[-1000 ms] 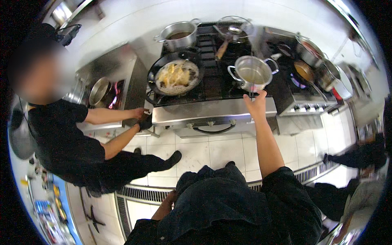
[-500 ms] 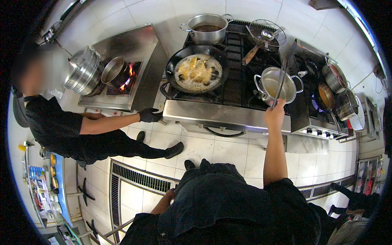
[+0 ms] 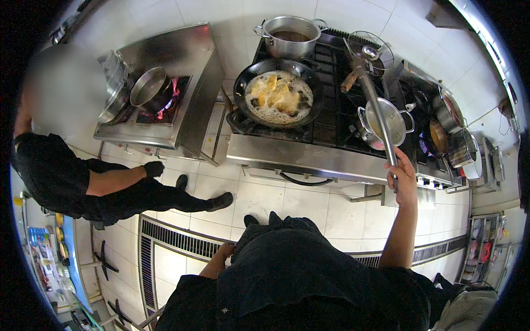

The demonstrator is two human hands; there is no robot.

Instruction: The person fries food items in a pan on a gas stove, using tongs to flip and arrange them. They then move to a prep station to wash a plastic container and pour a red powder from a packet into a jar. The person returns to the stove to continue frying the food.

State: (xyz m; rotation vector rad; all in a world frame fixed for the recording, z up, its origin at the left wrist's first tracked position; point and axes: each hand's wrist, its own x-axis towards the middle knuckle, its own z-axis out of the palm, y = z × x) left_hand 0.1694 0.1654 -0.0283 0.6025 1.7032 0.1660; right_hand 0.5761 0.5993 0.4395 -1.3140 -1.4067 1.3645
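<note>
My right hand (image 3: 404, 179) is closed around the handle end of long metal tongs (image 3: 381, 118). They slant up and away over a two-handled aluminium pot (image 3: 370, 139) that holds pale liquid. The far end of the tongs is blurred near a wooden handle (image 3: 349, 83). My left hand (image 3: 225, 251) hangs low beside my dark apron (image 3: 287, 248), its fingers mostly hidden. Left of the pot, golden pieces of food (image 3: 280, 95) fry in bubbling oil in a black wok (image 3: 240, 91).
A large pot (image 3: 287, 47) of dark liquid stands behind the wok. A wire strainer (image 3: 386, 47) and a ladle (image 3: 370, 52) lie at the back. Several pots and a lit pan (image 3: 438, 137) occupy the right burners. A co-worker (image 3: 55, 165) stands left, near a flaming burner (image 3: 168, 102).
My right hand has moved right and nearer to me, bringing the tongs back with it. The co-worker's gloved hand has drawn away from the stove, to the left. The view has shifted slightly.
</note>
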